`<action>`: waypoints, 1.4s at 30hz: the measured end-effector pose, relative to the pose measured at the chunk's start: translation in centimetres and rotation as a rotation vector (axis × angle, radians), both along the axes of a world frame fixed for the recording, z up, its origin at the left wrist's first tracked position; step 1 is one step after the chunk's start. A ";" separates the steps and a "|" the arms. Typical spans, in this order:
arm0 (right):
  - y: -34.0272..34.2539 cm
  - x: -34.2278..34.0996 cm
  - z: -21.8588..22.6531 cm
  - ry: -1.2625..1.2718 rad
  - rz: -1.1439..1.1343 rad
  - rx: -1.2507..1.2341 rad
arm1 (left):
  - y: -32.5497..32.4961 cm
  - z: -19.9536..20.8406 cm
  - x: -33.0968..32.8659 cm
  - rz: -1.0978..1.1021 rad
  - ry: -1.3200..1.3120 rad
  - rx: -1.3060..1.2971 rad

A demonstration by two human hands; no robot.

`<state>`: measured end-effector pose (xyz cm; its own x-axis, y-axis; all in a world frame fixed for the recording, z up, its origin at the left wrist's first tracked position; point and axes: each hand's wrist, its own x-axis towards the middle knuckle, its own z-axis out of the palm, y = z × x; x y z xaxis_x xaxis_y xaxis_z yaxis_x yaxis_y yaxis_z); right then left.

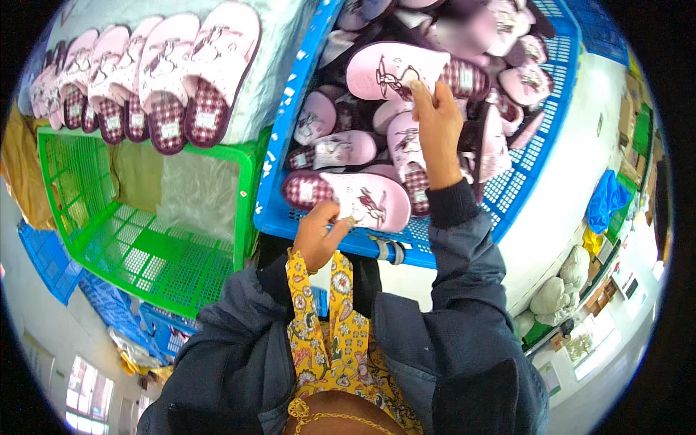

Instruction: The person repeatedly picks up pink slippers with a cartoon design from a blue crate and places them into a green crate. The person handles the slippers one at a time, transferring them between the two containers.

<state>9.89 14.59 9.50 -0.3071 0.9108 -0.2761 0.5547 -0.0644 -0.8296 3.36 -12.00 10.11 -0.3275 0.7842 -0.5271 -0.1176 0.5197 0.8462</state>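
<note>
At six o'clock of the blue crate (pixel 290 145), left hand (pixel 319 235) pinches one pink slipper (pixel 355 199); right hand (pixel 435 123) grips another slipper (pixel 391 69) at twelve; better lift each gently, apart.

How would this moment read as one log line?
left hand: grips pink fabric slipper | right hand: touches another pink slipper | both in blue plastic crate

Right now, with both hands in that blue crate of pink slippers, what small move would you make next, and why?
Probably lift the right hand a little, to draw the upper pink slipper clear of the heap. Its fingers are already on that slipper's edge, while the left hand pinches the nearer slipper at the blue crate front. A row of slippers lies beside the empty green crate, apparently where they go.
</note>
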 end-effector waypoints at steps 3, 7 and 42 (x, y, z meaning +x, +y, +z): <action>-1.2 3.3 2.6 0.312 -0.314 -0.163 | 0.3 -0.5 2.0 0.288 -0.182 0.013; -5.2 7.2 4.1 0.735 -0.600 -0.392 | 4.7 2.5 2.9 0.715 -0.366 0.139; -5.9 -8.3 6.5 0.272 -0.112 -0.015 | -0.2 4.9 -9.8 0.158 0.670 0.250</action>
<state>1.55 8.66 15.98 -0.2697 0.9395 -0.2110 0.3010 -0.1259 -0.9453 -6.44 -12.22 15.04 -0.6362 0.7714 0.0149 0.4091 0.3210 0.8542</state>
